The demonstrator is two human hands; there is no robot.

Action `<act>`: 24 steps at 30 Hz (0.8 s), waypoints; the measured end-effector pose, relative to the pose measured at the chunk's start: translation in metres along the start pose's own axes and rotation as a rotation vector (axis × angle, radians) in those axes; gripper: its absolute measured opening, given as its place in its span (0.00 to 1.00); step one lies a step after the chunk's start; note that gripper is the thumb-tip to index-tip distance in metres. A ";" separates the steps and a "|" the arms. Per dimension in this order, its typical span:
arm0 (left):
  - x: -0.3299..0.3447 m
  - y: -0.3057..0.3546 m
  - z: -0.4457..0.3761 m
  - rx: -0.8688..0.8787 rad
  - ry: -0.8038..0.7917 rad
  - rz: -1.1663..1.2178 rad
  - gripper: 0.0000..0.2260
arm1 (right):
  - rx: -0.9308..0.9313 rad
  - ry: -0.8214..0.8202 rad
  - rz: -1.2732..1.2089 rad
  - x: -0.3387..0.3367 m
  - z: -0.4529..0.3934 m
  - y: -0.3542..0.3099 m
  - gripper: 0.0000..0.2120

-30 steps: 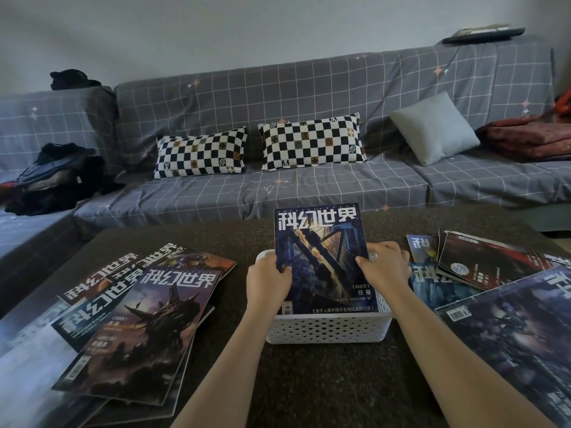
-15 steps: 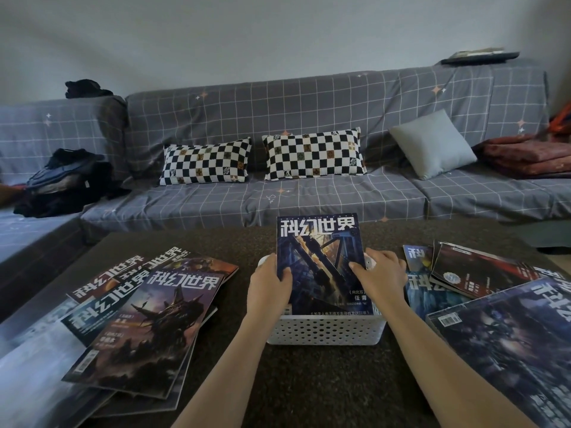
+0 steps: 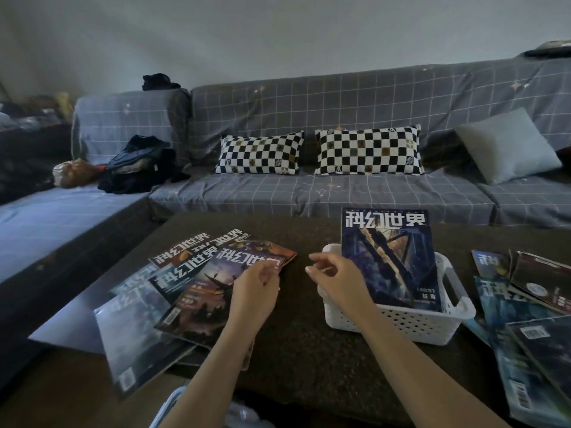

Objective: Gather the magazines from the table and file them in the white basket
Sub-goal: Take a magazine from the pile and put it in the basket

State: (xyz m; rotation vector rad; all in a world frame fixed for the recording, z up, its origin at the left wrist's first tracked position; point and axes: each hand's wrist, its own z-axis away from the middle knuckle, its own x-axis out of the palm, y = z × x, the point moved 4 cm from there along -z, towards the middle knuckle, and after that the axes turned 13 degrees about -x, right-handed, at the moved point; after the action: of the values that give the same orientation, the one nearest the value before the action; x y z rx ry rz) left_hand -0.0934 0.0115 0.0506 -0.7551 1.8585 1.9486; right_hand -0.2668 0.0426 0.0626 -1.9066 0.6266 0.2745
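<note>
One magazine (image 3: 391, 257) stands upright in the white basket (image 3: 401, 322) on the table (image 3: 309, 366). Left hand (image 3: 253, 291) rests, fingers curled, on the top magazine of the left pile (image 3: 197, 291); whether it grips is unclear. Right hand (image 3: 336, 279) hovers loosely open, holding nothing, beside the basket.

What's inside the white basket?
One blue magazine stands upright in the white basket, its top sticking out above the rim. The basket's wall and the right hand hide its bottom, so anything lower down can't be seen.
</note>
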 end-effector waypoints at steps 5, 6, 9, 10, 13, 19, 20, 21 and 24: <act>-0.030 -0.049 -0.014 -0.070 0.061 -0.073 0.07 | 0.001 -0.128 -0.008 0.065 -0.008 -0.004 0.12; -0.034 -0.057 -0.016 -0.074 0.083 -0.094 0.07 | 0.017 -0.147 -0.010 0.076 -0.010 -0.002 0.12; -0.040 -0.080 -0.027 -0.088 0.122 -0.131 0.07 | 0.085 -0.195 -0.019 0.106 -0.014 0.010 0.14; -0.040 -0.086 -0.030 -0.100 0.130 -0.127 0.09 | 0.113 -0.205 -0.015 0.114 -0.015 0.015 0.14; -0.041 -0.104 -0.042 -0.105 0.164 -0.152 0.11 | 0.190 -0.212 0.021 0.133 -0.016 0.031 0.16; -0.043 -0.124 -0.073 -0.182 0.121 -0.374 0.20 | 0.277 -0.150 0.093 0.148 -0.014 0.052 0.25; -0.043 -0.126 -0.078 -0.210 0.112 -0.403 0.22 | 0.302 -0.139 0.080 0.148 -0.014 0.053 0.28; -0.043 -0.126 -0.081 -0.229 0.116 -0.417 0.23 | 0.329 -0.125 0.062 0.148 -0.013 0.054 0.30; -0.047 -0.124 -0.082 -0.263 0.181 -0.383 0.21 | 0.420 -0.069 0.004 0.148 -0.011 0.057 0.37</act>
State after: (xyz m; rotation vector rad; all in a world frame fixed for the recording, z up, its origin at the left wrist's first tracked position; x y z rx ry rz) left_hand 0.0281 -0.0545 -0.0217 -1.2996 1.4233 1.9376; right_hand -0.1749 -0.0283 -0.0454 -1.4875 0.5899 0.1922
